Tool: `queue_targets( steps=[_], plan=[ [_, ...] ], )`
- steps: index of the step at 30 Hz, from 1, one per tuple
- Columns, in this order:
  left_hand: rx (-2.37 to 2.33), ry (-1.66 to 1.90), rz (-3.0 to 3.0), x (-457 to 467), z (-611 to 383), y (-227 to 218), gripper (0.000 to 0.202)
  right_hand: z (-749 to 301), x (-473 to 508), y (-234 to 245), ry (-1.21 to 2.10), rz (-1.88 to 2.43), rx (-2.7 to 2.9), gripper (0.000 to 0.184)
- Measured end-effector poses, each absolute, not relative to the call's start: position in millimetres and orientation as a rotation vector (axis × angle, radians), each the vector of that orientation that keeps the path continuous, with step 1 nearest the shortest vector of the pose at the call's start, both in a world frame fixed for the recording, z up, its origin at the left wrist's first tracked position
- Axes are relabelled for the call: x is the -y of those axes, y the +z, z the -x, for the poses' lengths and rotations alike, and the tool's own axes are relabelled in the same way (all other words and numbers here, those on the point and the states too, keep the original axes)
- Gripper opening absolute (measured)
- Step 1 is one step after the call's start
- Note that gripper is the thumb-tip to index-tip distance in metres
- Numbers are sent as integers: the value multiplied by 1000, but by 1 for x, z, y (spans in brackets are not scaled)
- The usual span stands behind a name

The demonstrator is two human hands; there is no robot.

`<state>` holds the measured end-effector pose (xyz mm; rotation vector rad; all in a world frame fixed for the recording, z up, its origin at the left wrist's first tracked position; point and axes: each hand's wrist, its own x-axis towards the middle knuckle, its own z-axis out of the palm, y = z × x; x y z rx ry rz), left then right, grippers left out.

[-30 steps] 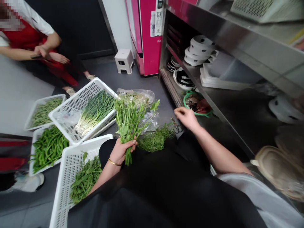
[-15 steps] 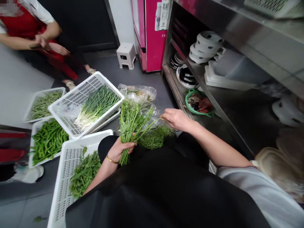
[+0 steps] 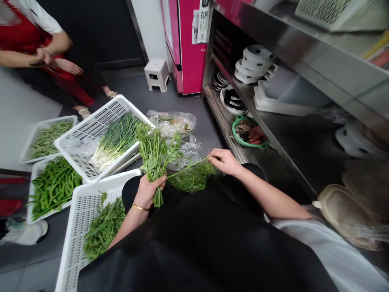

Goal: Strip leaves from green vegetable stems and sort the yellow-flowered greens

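Red apron on, a co-worker (image 3: 22,36) appears at far left with hands together at the waist. Below, pale green beans (image 3: 50,138) fill a white plastic crate (image 3: 26,148), and bright green peppers (image 3: 56,184) fill another just in front of it. Next, a larger slatted crate (image 3: 105,115) holds scallions (image 3: 118,138), their white ends toward the wearer, while loose leafy greens (image 3: 103,229) lie in the crate (image 3: 73,227) nearest the camera.

At center, the left hand (image 3: 148,190), a gold-colored bangle (image 3: 140,207) at its wrist, has its fingers wrapped around the lower stems of an upright bunch of leafy greens (image 3: 153,150), held above the wearer's dark-clad lap. Beyond it are a white stool (image 3: 157,74), clear plastic bags (image 3: 187,121) on the floor and a pink cabinet (image 3: 194,61). Close by the bunch, a heap of fine green sprigs (image 3: 194,178) lies low between the hands. One thin stem (image 3: 190,165) stretches above it from beside the left thumb to the right hand (image 3: 225,161), whose fingers pinch its end. At right, a green basket (image 3: 235,138) sits on a low shelf, beneath stacked white ware (image 3: 255,63).
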<state>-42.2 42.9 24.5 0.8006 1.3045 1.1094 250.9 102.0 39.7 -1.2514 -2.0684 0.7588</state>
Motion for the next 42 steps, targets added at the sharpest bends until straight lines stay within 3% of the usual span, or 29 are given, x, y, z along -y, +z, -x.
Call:
queue_targets(
  steps=[4, 9, 12, 16, 20, 26, 30, 33, 40, 42],
  plan=[
    [-1413, 1104, -857, -41, 36, 27, 25, -248, -106, 36, 831, 1293, 1376, 37],
    [-1389, 1046, -941, -42, 26, 30, 23, -207, -89, 50, 527, 1013, 2565, 21],
    [-1323, 1017, -913, -40, 21, 33, 23, -187, -88, 51, 556, 811, 2849, 22],
    [-1211, 968, -857, -34, 21, 32, 21, -201, -98, 43, 1062, 849, 2150, 28],
    [-1167, 1023, -717, -37, 28, 22, 20, -245, -102, 42, 1174, 1156, 1367, 34],
    [-1105, 1086, -618, -48, 26, 16, 26, -235, -79, 56, 1051, 976, 2260, 26],
    [-1004, 987, -736, -43, 14, 22, 18, -177, -73, 49, 732, 1020, 2527, 27],
    [-998, 927, -768, -37, 12, 26, 15, -152, -78, 42, 612, 1048, 2476, 27],
    [-1001, 972, -583, -34, 24, 30, 21, -226, -108, 50, 980, 1281, 1541, 35],
    [-1003, 975, -604, -35, 28, 29, 26, -246, -108, 57, 941, 1360, 1617, 36]
  ],
)
